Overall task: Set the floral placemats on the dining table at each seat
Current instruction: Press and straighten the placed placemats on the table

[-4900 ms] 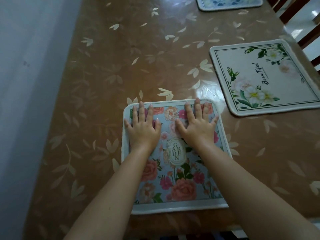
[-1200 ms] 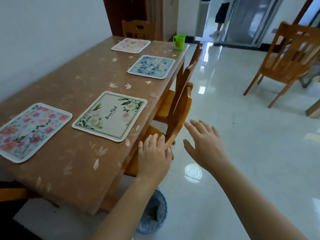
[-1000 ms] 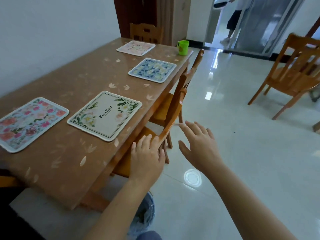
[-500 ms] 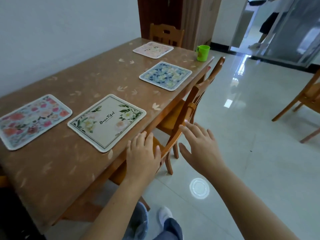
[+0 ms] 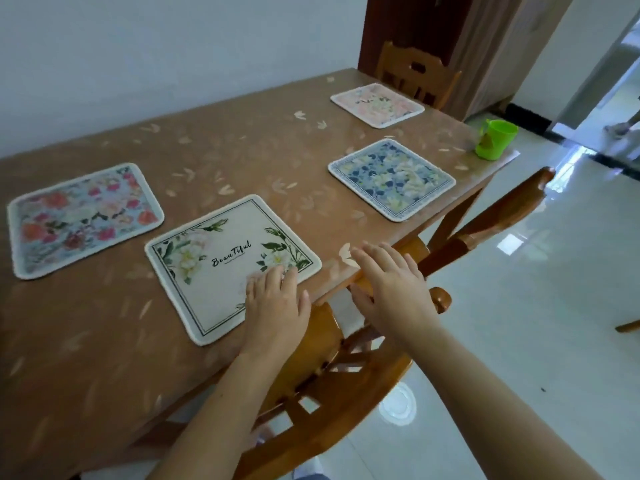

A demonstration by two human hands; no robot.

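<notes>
Cream placemat (image 5: 221, 268) now under left grip (image 5: 277, 303) — right grip (image 5: 391, 289) reached table (image 5: 242, 150) edge; both spread flat.

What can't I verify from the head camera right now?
- Head view, near corner of the Beautiful placemat: covered by the left hand.
- Head view, right hand: contact with the chair hidden beneath it.
- Head view, far pink placemat: print too small, blurred.
- Head view, table: left end cut off by the frame edge.

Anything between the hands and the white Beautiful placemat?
Nothing visible does. The left hand, past the back of the near chair, has its fingers over the near corner of the white placemat; the right hand is above the table edge beside it.
</notes>
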